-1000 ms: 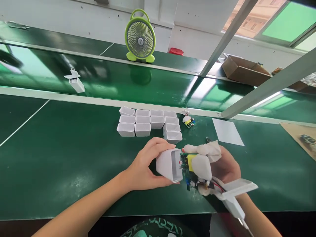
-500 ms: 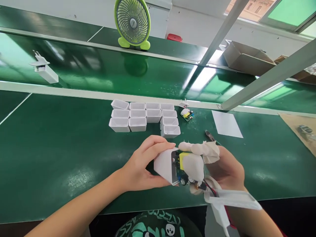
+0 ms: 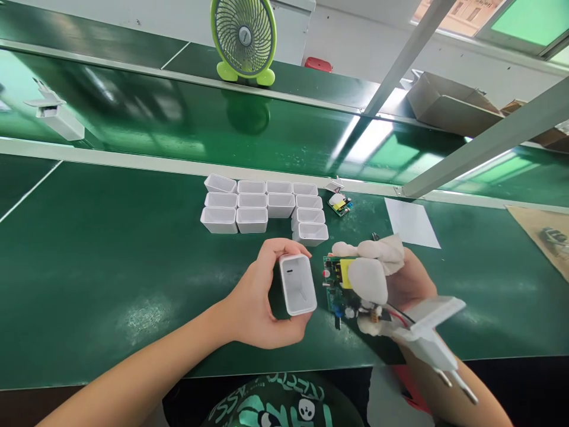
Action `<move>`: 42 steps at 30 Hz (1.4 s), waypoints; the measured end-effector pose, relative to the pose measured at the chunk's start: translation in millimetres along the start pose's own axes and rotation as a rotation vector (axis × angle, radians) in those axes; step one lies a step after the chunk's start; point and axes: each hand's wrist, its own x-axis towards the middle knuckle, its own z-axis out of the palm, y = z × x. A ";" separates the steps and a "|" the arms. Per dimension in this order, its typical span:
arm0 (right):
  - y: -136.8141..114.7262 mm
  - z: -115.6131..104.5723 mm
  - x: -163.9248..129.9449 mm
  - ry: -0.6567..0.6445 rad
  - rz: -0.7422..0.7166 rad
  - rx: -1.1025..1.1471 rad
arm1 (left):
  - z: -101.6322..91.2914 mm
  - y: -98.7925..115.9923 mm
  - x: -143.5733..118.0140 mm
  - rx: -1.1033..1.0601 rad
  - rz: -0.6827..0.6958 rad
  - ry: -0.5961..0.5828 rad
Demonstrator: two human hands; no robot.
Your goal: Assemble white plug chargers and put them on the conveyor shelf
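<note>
My left hand [image 3: 258, 308] is wrapped round a white plastic charger case [image 3: 288, 286], its open mouth tilted up and a small dark slot visible inside. In my right hand [image 3: 413, 276], with white covers on some fingertips, is a green circuit board [image 3: 329, 274] carrying a yellow part and a large white lump. Thin red and black wires join the board to a white plug cover [image 3: 433, 350] with two pins, hanging below over the wrist. A small gap separates the board from the case mouth. Part of the right fingers is hidden behind the board.
Several open white cases [image 3: 251, 219] stand in rows beyond my hands. Beside them lies another circuit board [image 3: 340, 204] with a plug cover. Behind my right hand, cutters [image 3: 376, 236] are mostly hidden. A paper sheet [image 3: 411, 222] lies right; a green fan [image 3: 244, 38] stands behind.
The board was at the case's mouth and is now apart from it, to the right. The case has turned so its opening faces me more. The plug cover has swung outward.
</note>
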 end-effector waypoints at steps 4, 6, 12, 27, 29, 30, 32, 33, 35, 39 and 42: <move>6.4 6.9 1.4 -0.019 0.022 0.076 | 1.2 -0.7 -1.3 -0.073 -0.011 0.056; 10.5 9.4 0.2 -0.022 0.032 0.088 | 1.5 -1.8 0.0 -0.068 0.076 0.097; 18.5 13.2 -1.0 -0.043 -0.013 0.115 | 2.6 -5.7 4.1 -0.102 0.216 0.143; 15.9 14.7 -0.8 -0.078 0.002 0.003 | 1.3 -4.0 3.4 -0.179 0.178 0.147; 16.3 14.4 -0.9 -0.091 0.014 -0.004 | 0.9 -3.6 3.3 -0.189 0.173 0.142; 16.7 13.9 -0.8 -0.098 0.020 -0.009 | 0.7 -3.8 3.2 -0.193 0.173 0.139; 17.4 12.0 0.2 -0.107 0.021 -0.015 | 0.4 -5.3 2.7 -0.182 0.163 0.130; 17.2 10.6 0.8 -0.101 0.018 -0.015 | 0.4 -6.5 2.3 -0.168 0.151 0.122; 15.1 6.7 1.9 -0.063 0.008 -0.005 | 0.7 -9.3 1.8 -0.119 0.139 0.110; 7.5 -1.5 0.2 0.090 0.093 0.020 | 2.3 -12.9 2.5 0.088 0.224 0.080; 5.4 -3.6 -2.9 0.121 0.070 -0.001 | 2.7 -11.8 3.7 0.188 0.249 0.061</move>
